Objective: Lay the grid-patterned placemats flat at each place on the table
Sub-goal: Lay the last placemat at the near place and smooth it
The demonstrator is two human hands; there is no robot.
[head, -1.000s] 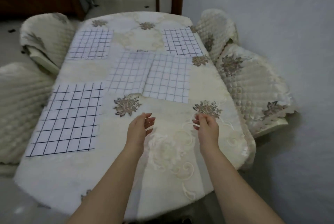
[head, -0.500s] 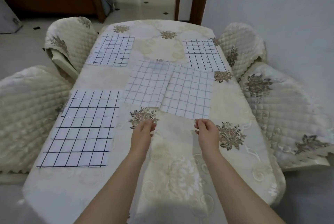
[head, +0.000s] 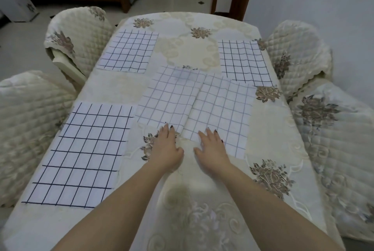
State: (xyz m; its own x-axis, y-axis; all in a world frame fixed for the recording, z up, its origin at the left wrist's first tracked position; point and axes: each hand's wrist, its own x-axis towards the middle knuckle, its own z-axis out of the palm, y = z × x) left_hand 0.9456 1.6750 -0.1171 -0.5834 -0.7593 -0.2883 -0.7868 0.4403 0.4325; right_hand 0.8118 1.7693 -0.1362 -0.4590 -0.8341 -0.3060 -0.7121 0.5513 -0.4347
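Both hands lie flat, palms down, grip open and holding nothing: right hand (head: 211,145) on the near edge of the right centre placemat (head: 221,113), left hand (head: 166,145) at the left centre placemat (head: 169,96). Beyond, three laid placemats (head: 85,151) occupy the tabletop (head: 269,135).

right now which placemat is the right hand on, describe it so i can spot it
On the cream tablecloth, two pale-lined placemats overlap mid-table. The right hand presses the right-hand placemat: its left edge lies over its twin, and its lines are fainter than the dark-gridded corner mats.
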